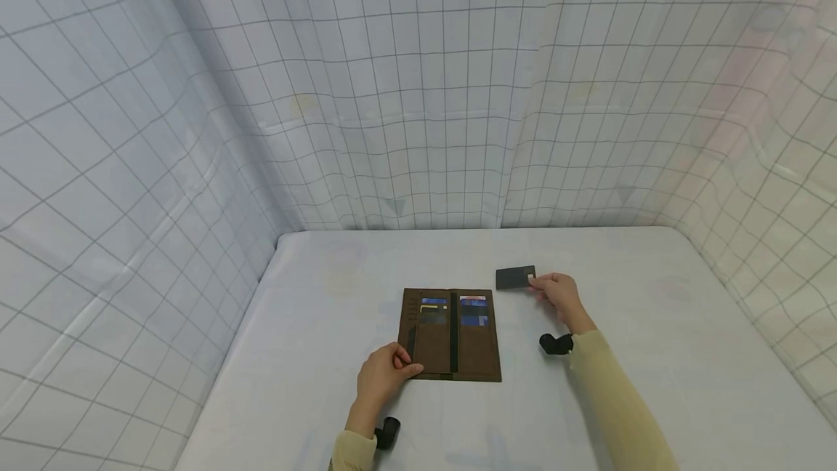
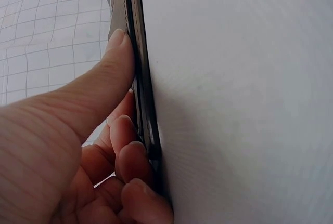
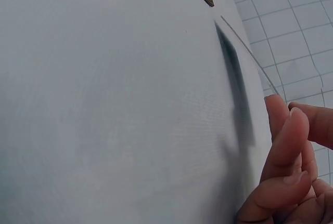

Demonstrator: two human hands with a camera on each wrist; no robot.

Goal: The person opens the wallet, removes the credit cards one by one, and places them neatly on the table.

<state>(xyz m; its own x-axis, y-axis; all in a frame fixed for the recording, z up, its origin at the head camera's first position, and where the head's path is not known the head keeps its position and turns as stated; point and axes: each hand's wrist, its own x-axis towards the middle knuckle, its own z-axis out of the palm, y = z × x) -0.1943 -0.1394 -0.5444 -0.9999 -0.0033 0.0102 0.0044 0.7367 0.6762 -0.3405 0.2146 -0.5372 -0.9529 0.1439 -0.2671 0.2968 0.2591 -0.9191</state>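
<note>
A brown bifold wallet (image 1: 434, 349) lies spread open on the white table. Cards (image 1: 474, 320) show in its right-hand slots, and more cards (image 1: 433, 317) in the left-hand ones. At the wallet's near left corner, my left hand (image 1: 381, 375) pinches the edge; the left wrist view has the thumb on top and curled fingers against the side. Beyond the wallet's far right corner, my right hand (image 1: 559, 295) pinches a dark card (image 1: 512, 278) by its right end. Edge-on in the right wrist view, that card stands off the table above its shadow.
White grid-patterned sheets (image 1: 418, 129) hang behind the table and on both sides. Each wrist wears a small black camera, one at the left wrist (image 1: 388, 433) and one at the right wrist (image 1: 556, 344). White cloth (image 1: 314, 340) covers the table.
</note>
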